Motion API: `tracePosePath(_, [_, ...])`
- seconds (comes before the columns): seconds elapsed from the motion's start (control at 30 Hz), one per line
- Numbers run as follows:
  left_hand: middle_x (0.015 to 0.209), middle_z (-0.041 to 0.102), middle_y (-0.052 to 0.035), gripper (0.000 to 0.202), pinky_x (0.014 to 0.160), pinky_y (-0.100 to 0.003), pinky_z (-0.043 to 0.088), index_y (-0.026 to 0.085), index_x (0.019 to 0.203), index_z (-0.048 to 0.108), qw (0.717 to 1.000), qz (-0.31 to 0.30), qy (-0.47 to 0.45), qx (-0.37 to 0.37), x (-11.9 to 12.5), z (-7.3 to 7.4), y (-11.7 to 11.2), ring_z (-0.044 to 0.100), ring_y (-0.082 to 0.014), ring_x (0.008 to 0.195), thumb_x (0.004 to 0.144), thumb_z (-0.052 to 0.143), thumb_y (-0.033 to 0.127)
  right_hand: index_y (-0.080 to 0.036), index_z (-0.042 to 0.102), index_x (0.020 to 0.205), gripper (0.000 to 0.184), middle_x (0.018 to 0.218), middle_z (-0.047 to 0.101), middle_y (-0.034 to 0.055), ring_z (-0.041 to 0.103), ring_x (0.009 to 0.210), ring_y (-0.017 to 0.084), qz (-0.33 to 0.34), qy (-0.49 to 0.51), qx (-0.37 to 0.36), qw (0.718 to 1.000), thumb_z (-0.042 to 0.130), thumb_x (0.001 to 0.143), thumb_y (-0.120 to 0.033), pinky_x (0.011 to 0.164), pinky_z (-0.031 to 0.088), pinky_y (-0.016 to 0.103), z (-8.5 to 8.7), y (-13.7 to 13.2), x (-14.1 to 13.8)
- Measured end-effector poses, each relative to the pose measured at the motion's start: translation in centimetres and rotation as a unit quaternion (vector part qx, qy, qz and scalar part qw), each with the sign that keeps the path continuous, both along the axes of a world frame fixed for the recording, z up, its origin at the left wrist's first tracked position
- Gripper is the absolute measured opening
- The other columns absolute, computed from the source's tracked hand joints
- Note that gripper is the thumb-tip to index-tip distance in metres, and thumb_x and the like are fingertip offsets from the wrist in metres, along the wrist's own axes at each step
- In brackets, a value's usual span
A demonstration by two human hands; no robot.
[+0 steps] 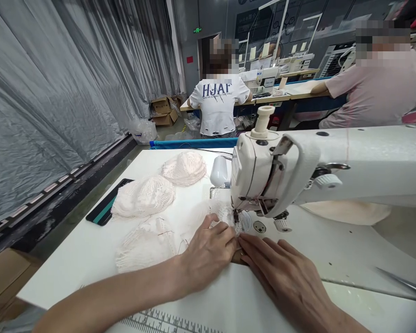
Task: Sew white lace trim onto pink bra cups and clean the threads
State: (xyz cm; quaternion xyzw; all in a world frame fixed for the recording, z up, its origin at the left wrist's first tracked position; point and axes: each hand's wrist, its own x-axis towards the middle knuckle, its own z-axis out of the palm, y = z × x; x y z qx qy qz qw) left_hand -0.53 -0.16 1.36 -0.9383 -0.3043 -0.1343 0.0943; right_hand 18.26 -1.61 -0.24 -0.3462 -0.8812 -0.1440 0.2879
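Observation:
A piece of white lace fabric lies under the needle area of a white sewing machine. My left hand rests on this lace just left of the needle, its fingers curled closed on the cloth. To the right, my right hand lies fairly flat with its fingers stretched out, the fingertips by the fabric's edge in front of the presser foot. The cloth's near edge is partly hidden beneath both hands. Three rounded white lace pieces, one far, one middle and one near, lie to the left.
A dark phone-like slab sits partly under the middle lace piece. Pointed metal blades lie at the right. Ruler markings run along the table's front. Two people work at machines beyond. A cardboard box stands at lower left.

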Motion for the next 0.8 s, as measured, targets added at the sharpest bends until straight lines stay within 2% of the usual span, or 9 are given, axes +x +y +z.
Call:
tracePosePath(0.27, [0.088, 0.061, -0.0039, 0.018, 0.089, -0.037, 0.036, 0.011, 0.094, 0.059, 1.0, 0.009, -0.009, -0.008, 0.0, -0.3, 0.2, 0.056, -0.0159, 0.092, 0.089, 0.043, 0.003, -0.013, 0.064, 0.094, 0.037, 0.091, 0.071, 0.0087, 0.062, 0.062, 0.015, -0.015, -0.012, 0.014, 1.0, 0.027, 0.096, -0.01, 0.051, 0.037, 0.029, 0.1, 0.2, -0.1])
tracePosePath(0.43, [0.095, 0.062, -0.0072, 0.021, 0.094, -0.04, 0.035, 0.011, 0.095, 0.059, 1.0, 0.016, -0.001, 0.003, -0.1, -0.7, 0.7, 0.056, -0.0176, 0.098, 0.088, 0.041, 0.002, -0.011, 0.064, 0.097, 0.035, 0.095, 0.071, 0.0098, 0.064, 0.065, 0.016, -0.023, -0.003, 0.015, 1.0, 0.03, 0.097, -0.014, 0.052, 0.037, 0.029, -0.4, 0.3, 0.0])
tracePosePath(0.53, [0.095, 0.063, -0.0076, 0.025, 0.094, -0.04, 0.036, 0.011, 0.092, 0.059, 1.0, 0.026, -0.006, -0.017, -0.4, -0.4, 1.4, 0.058, -0.017, 0.095, 0.087, 0.038, -0.001, -0.01, 0.064, 0.097, 0.035, 0.097, 0.07, 0.01, 0.064, 0.067, 0.016, -0.029, -0.002, 0.015, 0.999, 0.029, 0.097, -0.014, 0.054, 0.036, 0.03, -0.7, 0.4, 0.0])
tracePosePath(0.63, [0.096, 0.063, -0.008, 0.026, 0.092, -0.04, 0.039, 0.011, 0.087, 0.06, 0.995, 0.045, -0.036, -0.076, -0.5, 0.3, 3.4, 0.059, -0.017, 0.091, 0.081, 0.04, -0.005, -0.01, 0.064, 0.097, 0.036, 0.099, 0.07, 0.011, 0.064, 0.067, 0.017, -0.039, -0.004, 0.025, 0.999, 0.029, 0.098, -0.015, 0.056, 0.036, 0.03, -0.9, 0.4, 0.0])
tracePosePath(0.73, [0.098, 0.062, -0.0104, 0.028, 0.088, -0.041, 0.042, 0.009, 0.081, 0.06, 0.977, 0.128, -0.091, -0.143, 0.2, 1.2, 6.9, 0.058, -0.0197, 0.089, 0.078, 0.037, -0.007, -0.01, 0.064, 0.095, 0.037, 0.099, 0.069, 0.0123, 0.064, 0.067, 0.017, -0.043, 0.001, 0.04, 0.998, 0.028, 0.098, -0.017, 0.057, 0.037, 0.03, -1.0, 0.3, -0.2])
tracePosePath(0.8, [0.094, 0.062, -0.008, 0.023, 0.085, -0.04, 0.043, 0.009, 0.081, 0.061, 0.971, 0.14, -0.094, -0.17, 0.9, 1.9, 9.4, 0.058, -0.0207, 0.088, 0.078, 0.041, -0.002, -0.01, 0.064, 0.095, 0.037, 0.097, 0.069, 0.0124, 0.063, 0.064, 0.017, -0.04, 0.005, 0.043, 0.998, 0.028, 0.098, -0.017, 0.056, 0.037, 0.03, -0.9, 0.3, -0.3])
